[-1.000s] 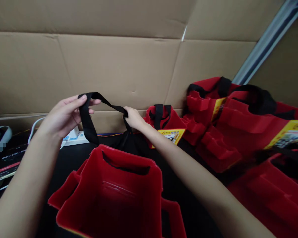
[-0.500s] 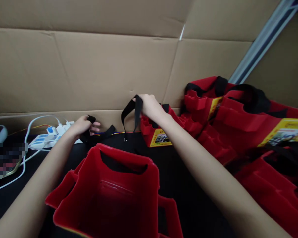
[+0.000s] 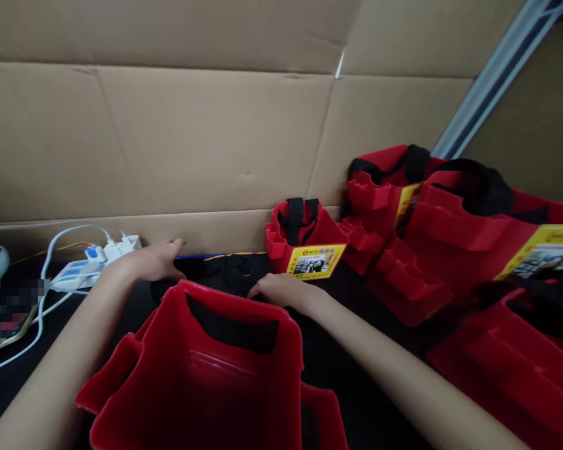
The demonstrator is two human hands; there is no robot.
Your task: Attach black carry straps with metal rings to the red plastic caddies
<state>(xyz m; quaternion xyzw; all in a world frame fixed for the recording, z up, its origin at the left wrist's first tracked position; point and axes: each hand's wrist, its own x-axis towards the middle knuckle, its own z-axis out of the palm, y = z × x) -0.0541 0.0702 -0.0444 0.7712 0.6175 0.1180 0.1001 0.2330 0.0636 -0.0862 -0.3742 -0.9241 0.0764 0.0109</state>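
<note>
A black strap (image 3: 232,272) with a small metal ring lies bunched on the black table, just behind a red plastic caddy (image 3: 225,369) that stands open-topped in front of me. My left hand (image 3: 152,260) lies palm down with fingers stretched out over the strap's left end, near the cardboard wall. Palm down too, my right hand (image 3: 281,289) rests at the strap's right side, fingertips touching the table behind the caddy's back rim. Neither hand lifts the strap.
A white power strip (image 3: 91,265) with cables lies at the left. A small red caddy with a yellow label (image 3: 304,240) stands by the cardboard wall (image 3: 192,137). Several more red caddies with black straps (image 3: 455,219) are piled at the right.
Both hands have come down from holding the strap up in the air. The strap now lies on the table, and the right hand has moved left, away from the small labelled caddy.
</note>
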